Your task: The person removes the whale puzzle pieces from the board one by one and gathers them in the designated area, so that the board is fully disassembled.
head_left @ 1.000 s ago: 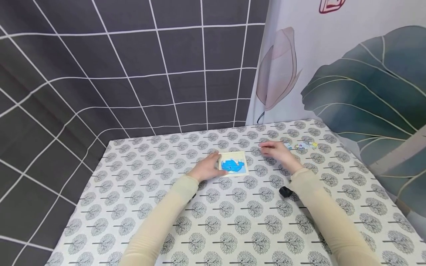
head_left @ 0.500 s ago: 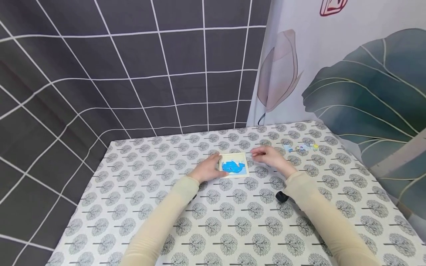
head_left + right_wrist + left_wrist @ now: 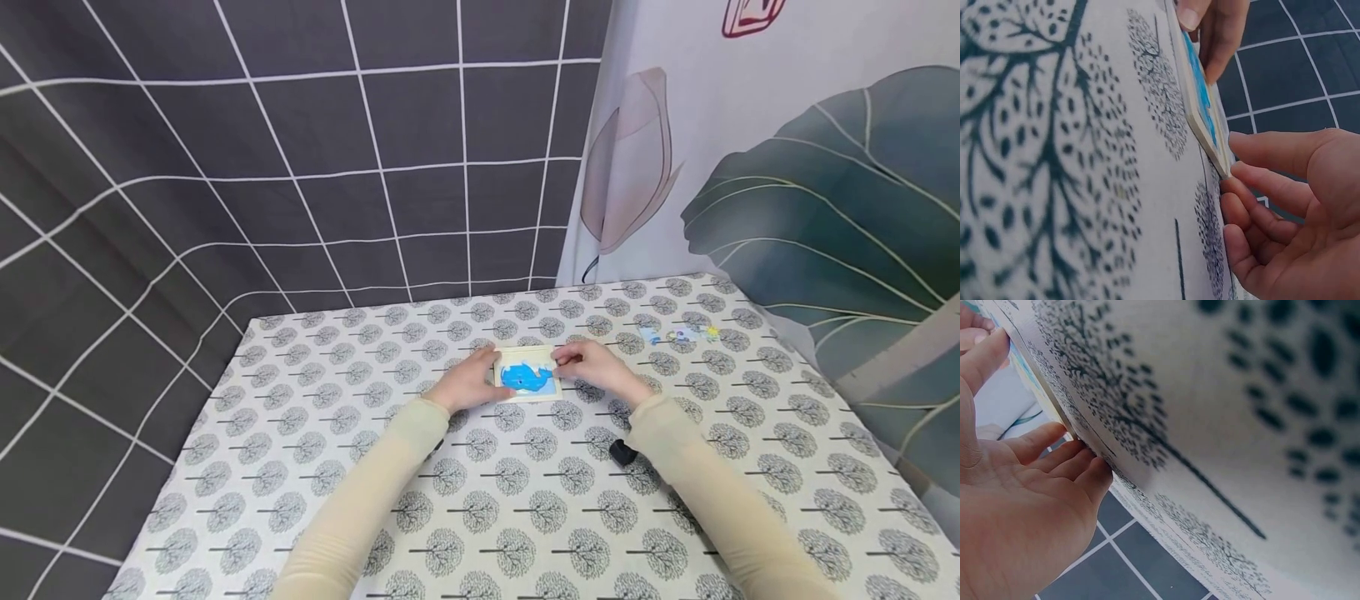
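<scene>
A small cream-framed picture puzzle board (image 3: 525, 353) lies flat on the patterned cloth, with a blue whale (image 3: 525, 378) on a light blue ground. My left hand (image 3: 471, 379) grips its left side, thumb at the near edge and fingers toward the far corner. At the right side, the thumb and index finger of my right hand (image 3: 596, 369) take the edge, close by the whale's tail. The right wrist view shows those fingertips at the board's corner (image 3: 1200, 128), the other fingers curled against the cloth. No loose piece shows between them.
Several small colourful puzzle pieces (image 3: 681, 334) lie at the back right of the cloth-covered table (image 3: 315, 467). A black wrist device (image 3: 622, 452) hangs under the right sleeve. A dark gridded curtain (image 3: 330, 158) stands behind, with a pale leaf-printed curtain (image 3: 817, 192) at the right.
My right hand has moved left and a little nearer, away from the loose pieces, to the board's right edge. My left hand has stayed on the board.
</scene>
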The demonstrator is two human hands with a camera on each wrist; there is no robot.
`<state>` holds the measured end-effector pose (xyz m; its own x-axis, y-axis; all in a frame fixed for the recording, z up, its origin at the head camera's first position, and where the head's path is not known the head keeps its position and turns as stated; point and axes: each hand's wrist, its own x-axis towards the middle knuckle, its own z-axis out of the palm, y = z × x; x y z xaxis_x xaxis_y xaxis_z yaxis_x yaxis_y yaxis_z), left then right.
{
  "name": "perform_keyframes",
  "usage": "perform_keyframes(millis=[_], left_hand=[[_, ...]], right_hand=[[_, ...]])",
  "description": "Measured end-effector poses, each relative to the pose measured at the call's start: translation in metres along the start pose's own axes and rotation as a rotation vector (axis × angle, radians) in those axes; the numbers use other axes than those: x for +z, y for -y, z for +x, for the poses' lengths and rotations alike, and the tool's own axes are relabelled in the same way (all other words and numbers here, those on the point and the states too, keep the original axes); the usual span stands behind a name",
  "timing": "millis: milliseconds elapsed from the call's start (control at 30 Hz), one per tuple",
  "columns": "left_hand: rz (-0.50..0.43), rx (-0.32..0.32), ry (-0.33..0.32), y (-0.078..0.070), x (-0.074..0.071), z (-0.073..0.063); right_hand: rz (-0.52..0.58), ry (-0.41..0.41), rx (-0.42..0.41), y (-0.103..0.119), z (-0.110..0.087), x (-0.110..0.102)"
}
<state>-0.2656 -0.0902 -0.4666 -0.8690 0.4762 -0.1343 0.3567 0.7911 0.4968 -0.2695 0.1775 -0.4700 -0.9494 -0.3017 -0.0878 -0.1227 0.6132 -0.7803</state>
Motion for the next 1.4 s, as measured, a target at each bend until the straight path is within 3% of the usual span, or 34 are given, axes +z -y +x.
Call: perform_keyframes(millis=[433, 733, 1067, 1400], left_hand=[[0.017, -0.007, 0.007, -0.002, -0.002, 0.002], [0.017, -0.007, 0.007, -0.002, -0.001, 0.003], [0.010, 0.002, -0.021, 0.001, 0.000, 0.003], [0.050, 0.115, -0.028, 0.000, -0.002, 0.002]], right_hand=[[-0.129, 0.030, -0.073, 0.003, 0.002, 0.005], [-0.169, 0.038, -0.025, 0.008, 0.004, 0.004], [-0.136, 0.075, 0.015, 0.013, 0.010, 0.004], [-0.142, 0.085, 0.038, 0.014, 0.013, 0.003]])
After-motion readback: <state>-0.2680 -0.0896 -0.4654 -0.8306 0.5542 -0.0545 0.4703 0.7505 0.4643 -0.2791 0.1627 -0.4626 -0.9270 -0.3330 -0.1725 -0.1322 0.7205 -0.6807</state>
